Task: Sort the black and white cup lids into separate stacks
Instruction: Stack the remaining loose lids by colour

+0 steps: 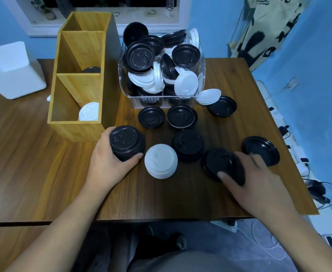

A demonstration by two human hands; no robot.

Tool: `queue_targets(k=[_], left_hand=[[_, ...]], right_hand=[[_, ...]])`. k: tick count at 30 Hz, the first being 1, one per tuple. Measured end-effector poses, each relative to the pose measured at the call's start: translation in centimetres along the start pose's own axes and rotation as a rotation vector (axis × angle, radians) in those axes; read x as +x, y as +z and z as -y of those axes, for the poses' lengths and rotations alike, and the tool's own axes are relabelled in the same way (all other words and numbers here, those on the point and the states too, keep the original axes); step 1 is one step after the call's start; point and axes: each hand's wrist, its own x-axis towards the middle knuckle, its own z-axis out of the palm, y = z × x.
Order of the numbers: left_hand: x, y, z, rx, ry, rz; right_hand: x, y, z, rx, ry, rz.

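My left hand (107, 163) grips a stack of black lids (126, 142) standing on the table near the wooden organizer. Beside it stands a stack of white lids (160, 160). My right hand (247, 179) holds a black lid (219, 162) tilted up off the table, thumb on its near rim. Several more black lids lie loose on the table, among them one stack (188, 144), two flat ones (151, 116) (182, 116) and one upside down (261, 150). A clear bin (201, 95) holds mixed black and white lids.
The wooden three-compartment organizer (76, 126) stands at the left; white lids (89, 112) sit in its near compartment and a black lid (91, 70) in the middle one. A white lid (209, 96) leans on a black lid by the bin. A white box (10, 71) is far left.
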Motion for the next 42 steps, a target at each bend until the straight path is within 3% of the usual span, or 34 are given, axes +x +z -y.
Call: queue_targets(k=[3,6,11,14,17,21,23,25,30,32,37,42], left_hand=[[0.0,0.0,0.0,0.002,-0.004,-0.001],[-0.1,0.0,0.0,0.008,-0.003,-0.002],[-0.1,0.0,-0.1,-0.002,-0.009,-0.003],[-0.1,0.1,0.0,-0.011,-0.008,-0.007],[-0.1,0.1,0.0,-0.023,-0.006,-0.01],[-0.1,0.0,0.1,-0.013,-0.009,-0.009],[-0.1,0.0,0.2,-0.005,-0.015,-0.01],[-0.1,0.0,0.2,-0.004,-0.022,-0.011],[-0.1,0.0,0.2,-0.006,-0.009,-0.012],[-0.1,0.0,0.2,-0.005,-0.004,-0.011],[-0.1,-0.1,0.1,-0.014,-0.015,-0.007],[0.0,-0.1,0.2,-0.002,-0.029,-0.004]], right_hand=[[0.5,0.3,0.4,-0.155,-0.148,0.005],[1.4,0.6,1.4,-0.173,-0.141,0.005],[1.8,0.1,1.5,0.037,-0.151,-0.053],[2.0,-1.3,1.4,0.2,-0.248,-0.059],[2.6,-3.4,2.2,0.162,-0.418,0.136],[2.3,-3.0,3.6,-0.061,-0.762,0.332],[1.8,-1.5,3.8,-0.174,-0.838,0.423],[1.4,-0.4,3.3,-0.214,-0.832,0.448],[0.4,1.1,3.3,-0.105,-0.616,0.055],[0.3,1.8,3.9,-0.147,-0.557,-0.003],[0.4,2.1,3.8,-0.122,-0.621,0.065],[0.5,2.0,4.1,-0.132,-0.57,0.104]])
